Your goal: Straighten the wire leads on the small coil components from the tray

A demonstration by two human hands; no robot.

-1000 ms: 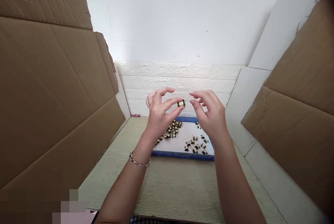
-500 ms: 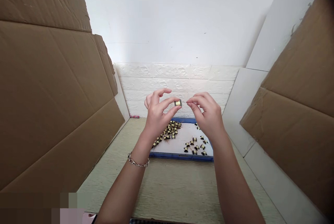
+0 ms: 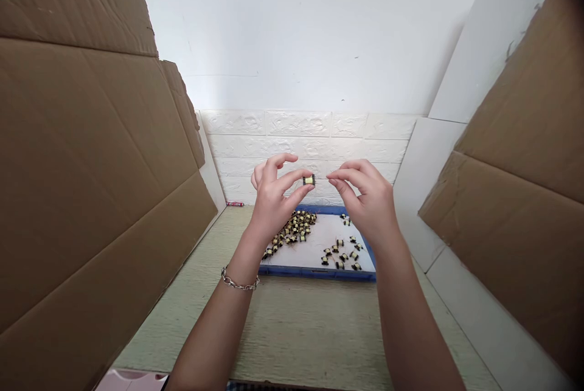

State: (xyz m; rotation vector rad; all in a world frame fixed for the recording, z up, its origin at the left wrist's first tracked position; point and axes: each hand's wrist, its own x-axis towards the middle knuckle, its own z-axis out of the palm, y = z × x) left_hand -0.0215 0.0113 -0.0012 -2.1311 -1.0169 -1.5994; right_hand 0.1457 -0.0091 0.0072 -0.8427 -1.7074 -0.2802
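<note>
Between thumb and index finger, my left hand (image 3: 274,191) pinches a small transformer coil (image 3: 309,180) with yellow winding tape and black pinned ends. The coil is held up above the far side of a blue-rimmed tray (image 3: 314,272). Just right of the coil, my right hand (image 3: 360,191) has its thumb and fingertips pinched together, apart from the coil; a fine wire may be between them, too thin to make out. In the tray, a heap of similar coils (image 3: 296,227) with thin copper-coloured wires lies at the left, and several loose coils (image 3: 344,256) lie at the right.
Cardboard sheets (image 3: 91,184) (image 3: 515,196) stand at both sides of the greenish table (image 3: 310,330). A white brick-patterned wall (image 3: 298,123) closes off the back. A small red tube (image 3: 235,204) lies at the table's far left, and a pink object (image 3: 132,380) at the lower left.
The coil and my left hand have shifted slightly left. My right hand has moved a little right, so the gap between its fingertips and the coil is slightly wider.
</note>
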